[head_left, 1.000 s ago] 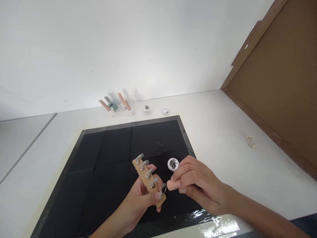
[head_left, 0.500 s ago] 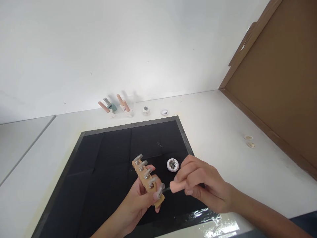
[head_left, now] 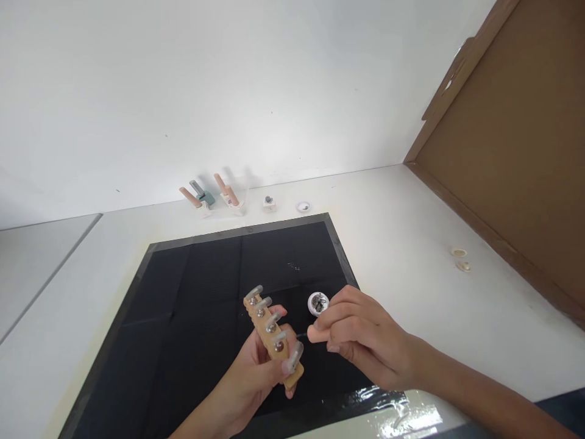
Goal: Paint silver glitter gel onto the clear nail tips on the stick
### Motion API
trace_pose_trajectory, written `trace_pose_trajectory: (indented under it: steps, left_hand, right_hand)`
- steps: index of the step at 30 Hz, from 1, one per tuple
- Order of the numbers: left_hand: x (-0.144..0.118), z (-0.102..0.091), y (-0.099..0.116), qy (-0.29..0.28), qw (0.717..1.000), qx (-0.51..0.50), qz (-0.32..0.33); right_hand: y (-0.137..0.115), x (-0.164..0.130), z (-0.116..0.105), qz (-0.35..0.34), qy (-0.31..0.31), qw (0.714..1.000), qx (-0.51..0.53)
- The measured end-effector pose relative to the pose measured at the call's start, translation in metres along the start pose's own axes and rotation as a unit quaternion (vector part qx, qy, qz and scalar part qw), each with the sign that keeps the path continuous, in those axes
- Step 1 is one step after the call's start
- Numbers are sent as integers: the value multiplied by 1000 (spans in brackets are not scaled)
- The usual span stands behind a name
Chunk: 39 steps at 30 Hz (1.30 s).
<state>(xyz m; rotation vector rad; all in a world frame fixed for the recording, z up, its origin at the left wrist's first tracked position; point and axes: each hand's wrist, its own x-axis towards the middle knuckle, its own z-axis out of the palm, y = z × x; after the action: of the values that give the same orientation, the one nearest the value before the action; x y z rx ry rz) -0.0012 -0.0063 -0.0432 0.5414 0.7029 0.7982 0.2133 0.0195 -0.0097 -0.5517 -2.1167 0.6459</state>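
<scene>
My left hand [head_left: 256, 372] grips a wooden strip [head_left: 273, 341] that carries several grey false nail tips on metal knobs, held tilted over the black mat [head_left: 196, 292]. My right hand [head_left: 361, 338] pinches a pink-handled tool [head_left: 317, 334] whose thin dark tip points left toward the lowest nail tip on the strip, a short gap away. A small round white pot [head_left: 319, 303] with dark glittery content sits on the mat just behind my right fingers.
At the back against the white wall stand small bottles with pink caps [head_left: 226, 195], a teal item [head_left: 203, 196], a tiny jar [head_left: 269, 202] and a small lid [head_left: 303, 207]. Two small rings [head_left: 460, 258] lie at right near a brown board [head_left: 512, 152].
The right hand's tool touched the lowest nail tip, drew back to the right, and now sits slightly higher near the pot. The strip stayed almost still.
</scene>
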Motion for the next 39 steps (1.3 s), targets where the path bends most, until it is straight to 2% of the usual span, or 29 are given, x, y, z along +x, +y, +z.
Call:
trace_pose_trajectory:
  steps: [4, 8, 11, 14, 15, 18, 22, 31, 39]
  left_hand:
    - [-1, 1, 1, 8, 1000, 9, -4]
    - [-1, 5, 4, 16, 1000, 15, -6]
    - [-2, 10, 7, 33, 999, 33, 3]
    - [-3, 13, 9, 38, 998, 53, 21]
    - [-3, 13, 9, 40, 997, 57, 26]
    - [-3, 12, 10, 46, 997, 60, 30]
    - [-5, 9, 9, 56, 996, 56, 28]
    - [-5, 14, 11, 65, 997, 48, 21]
    - [-5, 15, 12, 66, 997, 41, 11]
  right_hand:
    - [-1, -2, -2, 51, 48, 993, 93]
    - [-5, -2, -3, 87, 48, 979, 177]
    - [-3, 0, -5, 130, 77, 975, 162]
    - [3, 4, -9, 203, 127, 969, 63]
    - [5, 5, -11, 222, 126, 966, 27]
    - [10, 6, -12, 276, 66, 959, -16]
    - [12, 4, -10, 285, 11, 958, -32]
    - [12, 2, -11, 274, 24, 961, -39]
    - [14, 3, -7, 291, -3, 956, -41]
